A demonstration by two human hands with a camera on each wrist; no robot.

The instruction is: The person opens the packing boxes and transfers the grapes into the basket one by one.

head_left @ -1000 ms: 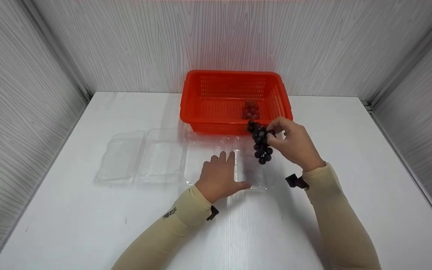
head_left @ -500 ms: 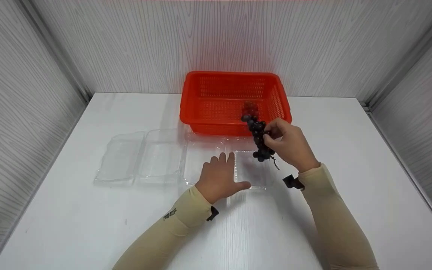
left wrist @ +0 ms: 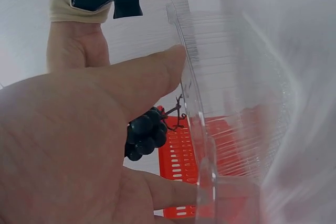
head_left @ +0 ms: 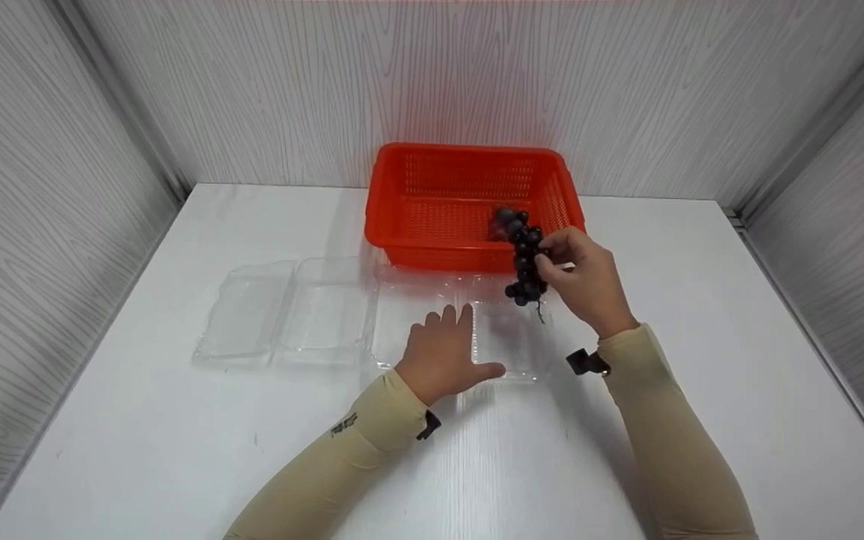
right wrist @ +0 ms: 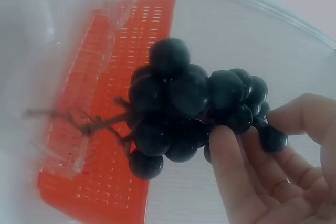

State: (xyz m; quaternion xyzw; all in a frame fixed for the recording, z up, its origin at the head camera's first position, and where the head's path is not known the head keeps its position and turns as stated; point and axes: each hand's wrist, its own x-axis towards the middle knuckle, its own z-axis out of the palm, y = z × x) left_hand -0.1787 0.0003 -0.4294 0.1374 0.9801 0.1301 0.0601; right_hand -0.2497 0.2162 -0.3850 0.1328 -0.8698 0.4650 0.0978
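Observation:
A bunch of dark grapes [head_left: 526,259] hangs from my right hand [head_left: 589,281], pinched between thumb and fingers above the right-hand clear plastic box and the basket's front rim. In the right wrist view the bunch of grapes [right wrist: 184,98] shows a bare brown stem at one end. My left hand [head_left: 443,356] lies with fingers spread and thumb out, resting on the clear plastic clamshell box [head_left: 503,337]. Seen from the left wrist, my left thumb [left wrist: 152,74] touches the box's rim [left wrist: 191,93].
Behind the boxes stands a red perforated basket [head_left: 432,255], with a bunch of red grapes [head_left: 498,229] inside, partly hidden by the dark bunch. Another open clear clamshell box [head_left: 327,315] lies to the left on the white table [head_left: 139,420]. Panelled walls enclose the table's back and sides.
My right hand has raised the dark grapes slightly, and the bunch has turned so that its stem hangs at the bottom. My left hand stays in place on the box.

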